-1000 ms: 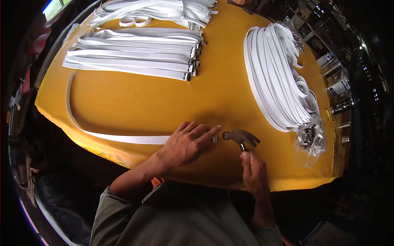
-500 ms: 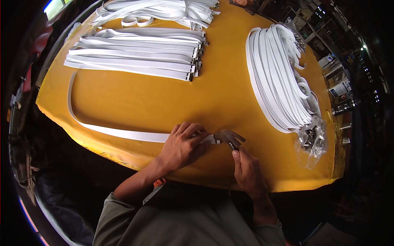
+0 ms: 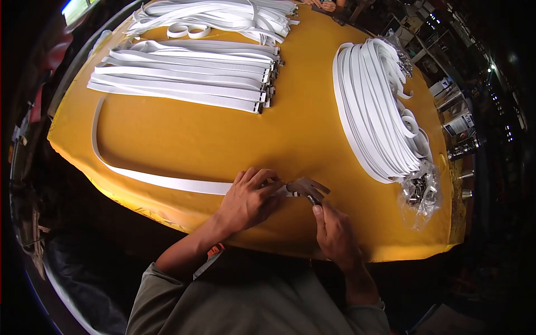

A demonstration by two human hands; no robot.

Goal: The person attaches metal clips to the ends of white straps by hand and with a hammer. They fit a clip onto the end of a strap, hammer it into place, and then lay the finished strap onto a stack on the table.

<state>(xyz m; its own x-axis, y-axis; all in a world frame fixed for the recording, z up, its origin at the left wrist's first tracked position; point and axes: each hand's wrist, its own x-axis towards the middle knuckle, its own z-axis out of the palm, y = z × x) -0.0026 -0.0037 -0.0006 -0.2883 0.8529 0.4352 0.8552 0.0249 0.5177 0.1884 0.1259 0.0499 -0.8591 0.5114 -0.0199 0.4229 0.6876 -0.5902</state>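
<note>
A long white strap (image 3: 173, 182) lies along the near side of the yellow table, its far end curving up at the left. My left hand (image 3: 249, 195) is closed on the strap near its right end, fingers bent and pressing it down. In my right hand (image 3: 337, 234) is the handle of a claw hammer (image 3: 305, 188), gripped with the thumb along it. The hammer's dark metal head sits over the strap's right end, close to my left fingertips. That end is partly hidden by the head and fingers.
White straps with metal buckles (image 3: 178, 75) lie stacked on the yellow table (image 3: 223, 134); more straps (image 3: 206, 17) lie behind. At right are a strap bundle (image 3: 374, 111) and a clear plastic bag (image 3: 420, 192) of metal pieces. Another person's hands (image 3: 326, 5) show at the far edge.
The hammer head has shifted slightly left, closer to my left fingers. My left hand stays on the strap. The other person's hands show more at the top.
</note>
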